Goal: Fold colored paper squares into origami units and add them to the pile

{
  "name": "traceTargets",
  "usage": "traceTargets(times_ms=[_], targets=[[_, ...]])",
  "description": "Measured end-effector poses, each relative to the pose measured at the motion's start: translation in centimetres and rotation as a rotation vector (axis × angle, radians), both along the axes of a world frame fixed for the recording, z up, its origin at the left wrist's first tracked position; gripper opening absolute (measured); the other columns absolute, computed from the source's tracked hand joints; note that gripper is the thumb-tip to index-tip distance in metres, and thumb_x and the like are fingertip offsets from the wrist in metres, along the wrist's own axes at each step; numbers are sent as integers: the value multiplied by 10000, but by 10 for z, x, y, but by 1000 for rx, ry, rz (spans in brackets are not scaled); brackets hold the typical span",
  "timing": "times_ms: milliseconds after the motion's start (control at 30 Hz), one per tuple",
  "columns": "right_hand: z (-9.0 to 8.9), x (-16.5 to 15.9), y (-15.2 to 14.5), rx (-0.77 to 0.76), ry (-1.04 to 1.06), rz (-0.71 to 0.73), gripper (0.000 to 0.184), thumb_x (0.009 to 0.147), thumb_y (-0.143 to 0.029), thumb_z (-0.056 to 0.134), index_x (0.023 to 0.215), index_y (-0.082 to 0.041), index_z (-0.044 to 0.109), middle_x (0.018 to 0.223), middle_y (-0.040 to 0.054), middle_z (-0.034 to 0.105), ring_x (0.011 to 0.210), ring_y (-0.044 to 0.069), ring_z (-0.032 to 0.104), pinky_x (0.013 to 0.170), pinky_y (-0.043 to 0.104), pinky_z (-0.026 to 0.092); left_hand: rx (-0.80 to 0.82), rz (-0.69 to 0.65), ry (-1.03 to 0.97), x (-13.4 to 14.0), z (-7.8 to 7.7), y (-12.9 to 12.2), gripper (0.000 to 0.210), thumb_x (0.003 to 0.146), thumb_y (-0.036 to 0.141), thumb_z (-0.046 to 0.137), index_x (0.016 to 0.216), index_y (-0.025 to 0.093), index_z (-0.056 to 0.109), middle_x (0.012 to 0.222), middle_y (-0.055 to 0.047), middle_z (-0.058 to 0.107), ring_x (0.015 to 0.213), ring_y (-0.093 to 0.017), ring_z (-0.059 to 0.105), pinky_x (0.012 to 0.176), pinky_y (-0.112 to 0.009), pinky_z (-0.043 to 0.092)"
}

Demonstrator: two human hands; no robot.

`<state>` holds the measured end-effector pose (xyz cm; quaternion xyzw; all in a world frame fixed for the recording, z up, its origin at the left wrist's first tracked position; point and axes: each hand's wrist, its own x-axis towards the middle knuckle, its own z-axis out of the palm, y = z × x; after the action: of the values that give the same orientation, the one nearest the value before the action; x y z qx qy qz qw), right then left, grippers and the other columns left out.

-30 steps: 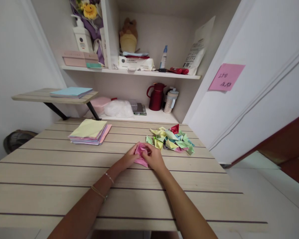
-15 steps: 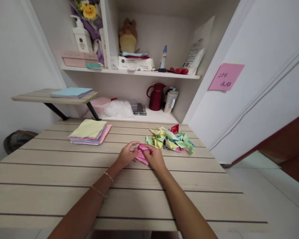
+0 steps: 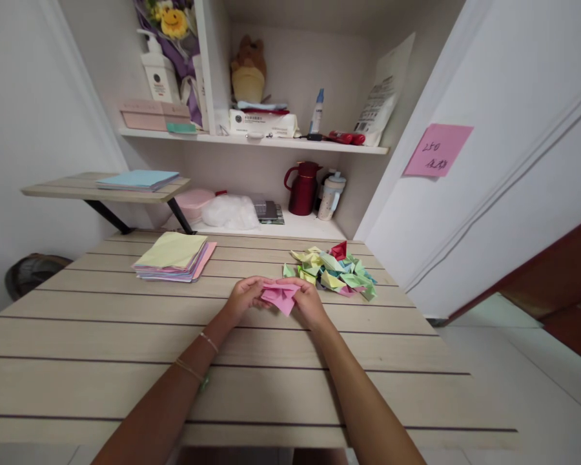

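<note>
A partly folded sheet of pink paper is held between both hands above the middle of the slatted table. My left hand pinches its left side, and my right hand grips its right side. A pointed flap hangs down toward me between them. Just beyond my right hand lies a pile of folded paper boats, mostly green and yellow, with a red one on top at the back. Some fingers are hidden behind the pink paper.
A stack of coloured paper sheets sits at the left of the table. Behind it stands a small raised shelf bearing blue paper. At the back are a dark red jug and a light tumbler.
My hands have drawn slightly apart. The pink paper has turned and spread wider, its point now facing down toward me.
</note>
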<state>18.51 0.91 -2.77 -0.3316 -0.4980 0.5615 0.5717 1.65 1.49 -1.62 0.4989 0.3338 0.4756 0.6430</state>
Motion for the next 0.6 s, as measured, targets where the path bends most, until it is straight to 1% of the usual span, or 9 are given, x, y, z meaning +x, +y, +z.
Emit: traceTargets(times_ms=[133, 233, 333, 400, 467, 533, 600], targets=[[6, 5, -3, 89, -143, 59, 306, 641, -209, 638, 944, -189, 682, 879, 45, 673, 704, 157, 580, 621, 256, 438, -20, 67, 48, -1, 1, 3, 318, 600, 314, 723, 825, 103, 643, 698, -48, 660, 529, -110, 597, 523, -226, 502], [8, 7, -4, 103, -225, 97, 305, 705, -305, 621, 980, -180, 669, 895, 55, 660, 739, 169, 579, 632, 269, 438, 22, 96, 93, -3, 0, 6, 280, 587, 274, 726, 796, 105, 647, 683, -36, 656, 573, -116, 596, 555, -231, 498], [7, 7, -2, 104, -286, 44, 285, 756, -348, 571, 950, -167, 675, 860, 63, 660, 715, 169, 579, 619, 276, 439, 71, 69, 161, -4, -2, 7, 277, 608, 266, 711, 823, 104, 645, 637, -22, 642, 535, -95, 568, 519, -204, 462], [5, 6, -1, 134, -297, 4, 275, 733, -327, 600, 958, -180, 660, 888, 59, 657, 735, 171, 582, 635, 277, 446, 94, 26, 170, -3, -3, 7, 312, 609, 255, 713, 870, 108, 628, 667, -22, 643, 520, -86, 558, 500, -195, 442], [4, 5, -1, 149, -266, 2, 339, 703, -294, 630, 1030, -205, 609, 878, 45, 654, 709, 161, 584, 613, 266, 453, 107, -8, 138, -1, -3, 5, 374, 584, 239, 731, 914, 124, 597, 776, -35, 649, 560, -94, 576, 505, -198, 446], [3, 4, -1, 125, -210, 17, 463, 695, -282, 637, 1139, -225, 520, 815, 27, 651, 630, 144, 577, 554, 249, 451, 112, -15, 102, 2, -3, 4, 453, 560, 230, 747, 961, 149, 551, 865, -43, 639, 579, -96, 585, 498, -196, 448], [3, 3, -1, 96, -165, 24, 568, 691, -282, 643, 1220, -232, 440, 772, 15, 647, 582, 134, 568, 527, 241, 446, 108, 0, 102, 4, -3, 3, 514, 559, 234, 748, 1006, 167, 503, 854, -35, 635, 529, -78, 566, 458, -177, 424]])
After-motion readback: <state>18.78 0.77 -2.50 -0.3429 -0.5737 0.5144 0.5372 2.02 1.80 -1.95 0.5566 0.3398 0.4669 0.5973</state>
